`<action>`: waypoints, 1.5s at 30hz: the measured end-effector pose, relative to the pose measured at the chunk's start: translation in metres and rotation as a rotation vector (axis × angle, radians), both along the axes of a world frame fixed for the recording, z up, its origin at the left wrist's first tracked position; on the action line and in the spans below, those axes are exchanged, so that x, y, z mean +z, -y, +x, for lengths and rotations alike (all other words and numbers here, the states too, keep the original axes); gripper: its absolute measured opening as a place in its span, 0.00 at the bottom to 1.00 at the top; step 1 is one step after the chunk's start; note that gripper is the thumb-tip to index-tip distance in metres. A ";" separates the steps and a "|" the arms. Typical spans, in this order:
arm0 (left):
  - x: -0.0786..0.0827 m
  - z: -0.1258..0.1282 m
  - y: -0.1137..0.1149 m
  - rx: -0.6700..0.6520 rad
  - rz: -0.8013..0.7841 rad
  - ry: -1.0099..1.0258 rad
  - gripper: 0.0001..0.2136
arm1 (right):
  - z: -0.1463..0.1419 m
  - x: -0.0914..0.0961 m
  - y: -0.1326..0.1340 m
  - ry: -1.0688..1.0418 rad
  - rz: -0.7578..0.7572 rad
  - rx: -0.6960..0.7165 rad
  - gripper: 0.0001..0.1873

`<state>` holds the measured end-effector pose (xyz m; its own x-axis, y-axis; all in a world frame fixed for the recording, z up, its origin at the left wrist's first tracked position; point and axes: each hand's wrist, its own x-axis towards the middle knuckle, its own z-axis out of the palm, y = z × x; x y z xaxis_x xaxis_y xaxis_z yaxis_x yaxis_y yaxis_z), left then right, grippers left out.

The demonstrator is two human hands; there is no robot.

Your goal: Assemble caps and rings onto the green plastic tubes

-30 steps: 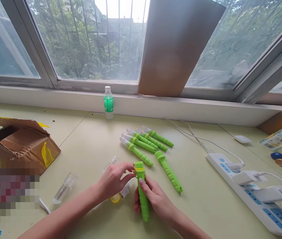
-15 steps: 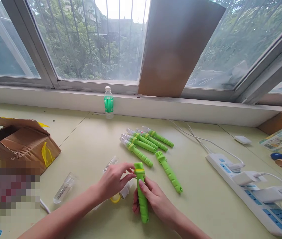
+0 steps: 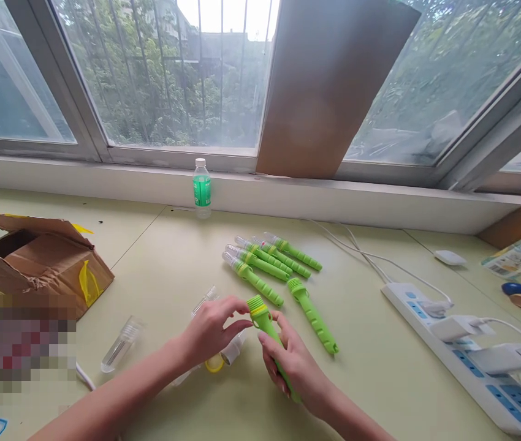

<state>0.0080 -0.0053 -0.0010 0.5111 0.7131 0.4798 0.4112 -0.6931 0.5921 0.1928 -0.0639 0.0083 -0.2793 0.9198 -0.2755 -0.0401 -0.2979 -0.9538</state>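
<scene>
My right hand [image 3: 295,358] wraps around a green plastic handle [image 3: 263,320], which tilts with its threaded top up and to the left. A yellow ring [image 3: 258,310] circles the handle's neck just below the thread. Closed in a loose pinch, my left hand [image 3: 214,321] has its fingertips at the left side of that neck. Under and beside the left hand lie a clear tube [image 3: 205,299], a yellow ring on the table [image 3: 214,364] and a whitish cylindrical piece [image 3: 233,351], partly hidden. Another bare green handle [image 3: 312,315] lies to the right.
Several green handles with clear caps [image 3: 254,283] lie further back. A clear ribbed tube [image 3: 121,346] rests at left, near an open cardboard box [image 3: 65,275]. A bottle [image 3: 202,190] stands by the window sill. At right are a power strip [image 3: 467,367] and cables.
The held green handle has tilted, its lower end swinging right and its threaded top leaning left. My right hand has turned and shifted slightly right with it. The left hand stays at the neck.
</scene>
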 end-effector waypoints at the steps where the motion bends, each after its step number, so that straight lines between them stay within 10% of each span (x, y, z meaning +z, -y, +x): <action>1: 0.000 0.000 0.000 -0.014 0.002 0.005 0.06 | 0.001 0.001 0.000 -0.002 0.001 -0.012 0.17; 28: 0.005 0.002 -0.002 0.001 -0.014 0.120 0.03 | -0.001 0.001 0.001 0.041 -0.047 0.007 0.20; 45: -0.002 0.002 0.000 0.037 0.030 0.138 0.04 | -0.003 0.004 0.004 0.344 0.278 -0.165 0.14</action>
<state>0.0104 -0.0055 -0.0027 0.4127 0.7144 0.5651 0.3529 -0.6973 0.6239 0.1893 -0.0677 0.0125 -0.0593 0.9962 -0.0633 0.2671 -0.0453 -0.9626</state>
